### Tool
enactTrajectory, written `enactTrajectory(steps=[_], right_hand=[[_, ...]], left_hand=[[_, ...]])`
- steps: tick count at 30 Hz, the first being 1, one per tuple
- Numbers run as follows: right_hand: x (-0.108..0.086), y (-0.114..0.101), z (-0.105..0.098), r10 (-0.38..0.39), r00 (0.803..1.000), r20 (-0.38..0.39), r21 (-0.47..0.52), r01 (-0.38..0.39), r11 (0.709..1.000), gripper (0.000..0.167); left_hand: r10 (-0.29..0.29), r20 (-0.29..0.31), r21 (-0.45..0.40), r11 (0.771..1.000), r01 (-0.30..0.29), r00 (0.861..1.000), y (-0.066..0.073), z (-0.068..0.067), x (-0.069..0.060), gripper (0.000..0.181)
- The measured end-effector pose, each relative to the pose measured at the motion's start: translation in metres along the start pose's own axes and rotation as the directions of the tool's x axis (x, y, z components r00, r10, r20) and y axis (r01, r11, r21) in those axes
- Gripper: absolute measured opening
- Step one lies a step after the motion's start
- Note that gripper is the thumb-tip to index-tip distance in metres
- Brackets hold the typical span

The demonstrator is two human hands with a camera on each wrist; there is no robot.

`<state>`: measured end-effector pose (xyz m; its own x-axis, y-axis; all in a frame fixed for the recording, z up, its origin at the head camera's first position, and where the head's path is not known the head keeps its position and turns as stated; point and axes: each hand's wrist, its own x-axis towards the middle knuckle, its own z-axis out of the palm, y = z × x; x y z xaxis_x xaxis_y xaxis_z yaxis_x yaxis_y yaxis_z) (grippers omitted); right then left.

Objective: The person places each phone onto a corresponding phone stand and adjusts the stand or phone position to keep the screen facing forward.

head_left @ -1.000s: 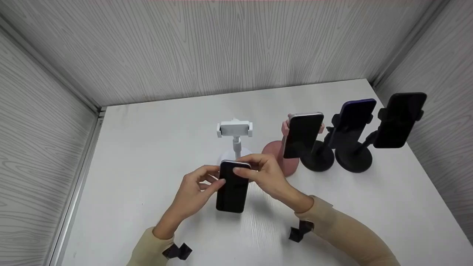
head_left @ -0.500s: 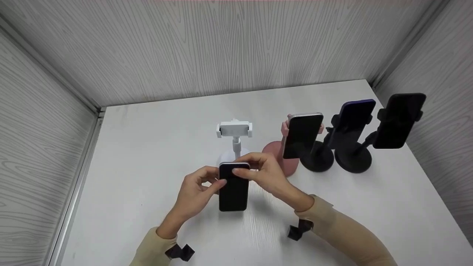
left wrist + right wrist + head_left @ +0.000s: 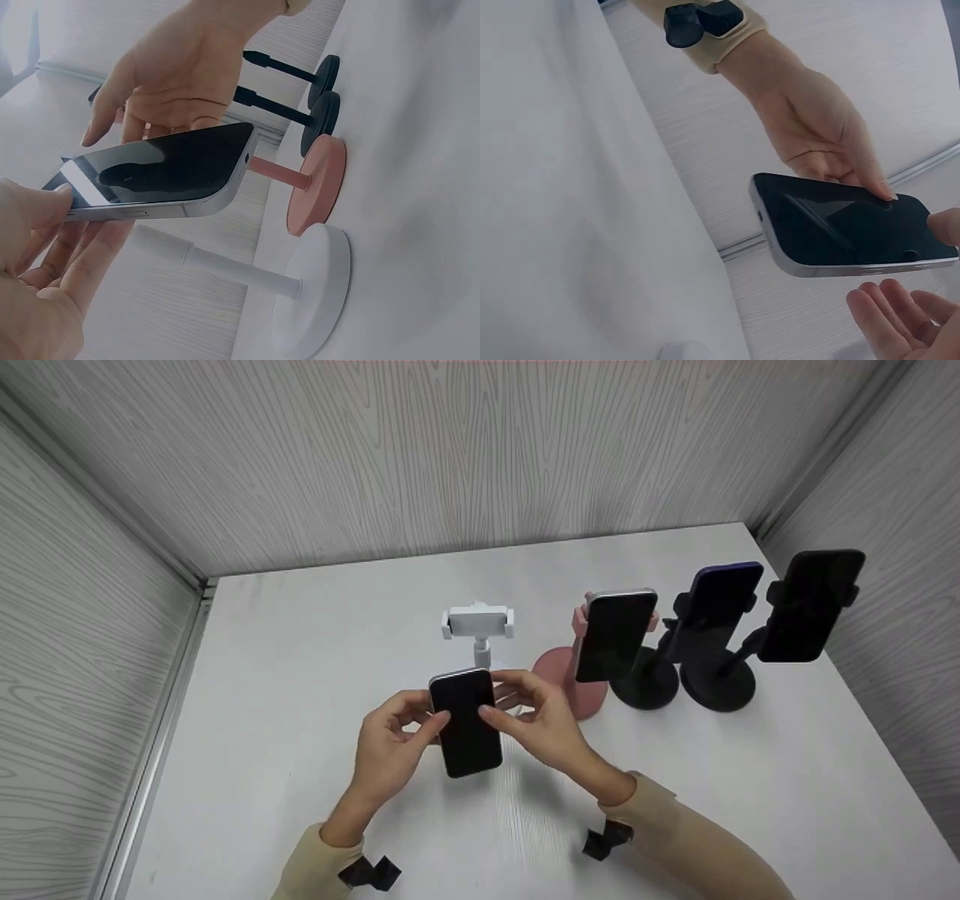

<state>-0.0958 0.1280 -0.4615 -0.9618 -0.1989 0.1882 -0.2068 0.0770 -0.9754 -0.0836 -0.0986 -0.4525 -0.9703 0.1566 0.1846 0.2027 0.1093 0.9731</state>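
A black-screened smartphone with a silver frame is held above the table, its top tilted left in the head view. My left hand pinches its left side, thumb on the screen and fingers behind. My right hand is at the opposite side, thumb by the screen's edge. In the right wrist view, the right fingers look extended and apart from the phone. Just behind the phone stands a white phone stand with a bare clamp; its base is mostly hidden in the head view but shows in the left wrist view.
To the right stands a pink stand carrying a silver-edged phone. Farther right are two black stands, one with a purple-edged phone, the other with a black phone. Wood-grain panels enclose the white table.
The phone has shifted up slightly and turned, its top now leaning left. My right thumb has slid from the screen to its right edge, and the fingers have loosened. The stands have not moved.
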Motion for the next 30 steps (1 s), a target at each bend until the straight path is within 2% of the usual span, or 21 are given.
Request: enactTrajectory(steps=[5, 12, 21, 30], right_hand=[[-0.01, 0.005, 0.005, -0.033, 0.997, -0.068, -0.129, 0.024, 0.991, 0.055], [-0.022, 0.008, 0.014, -0.088, 0.993, -0.084, -0.285, 0.061, 0.957, 0.07], [-0.028, 0.009, 0.024, -0.189, 0.978, -0.086, -0.452, 0.13, 0.882, 0.089], [-0.027, 0.01, 0.032, -0.298, 0.952, -0.066, -0.588, 0.205, 0.782, 0.099]], left_hand=[[0.011, -0.047, -0.016, 1.0, -0.012, 0.999, 0.003, 0.001, 0.002, 0.022], [0.03, -0.096, -0.037, 0.999, -0.034, 0.995, 0.005, 0.003, 0.005, 0.023], [0.057, -0.13, -0.072, 0.995, -0.067, 0.99, 0.004, 0.007, 0.008, 0.022], [0.073, -0.13, -0.126, 0.988, -0.09, 0.989, 0.003, 0.009, 0.009, 0.018]])
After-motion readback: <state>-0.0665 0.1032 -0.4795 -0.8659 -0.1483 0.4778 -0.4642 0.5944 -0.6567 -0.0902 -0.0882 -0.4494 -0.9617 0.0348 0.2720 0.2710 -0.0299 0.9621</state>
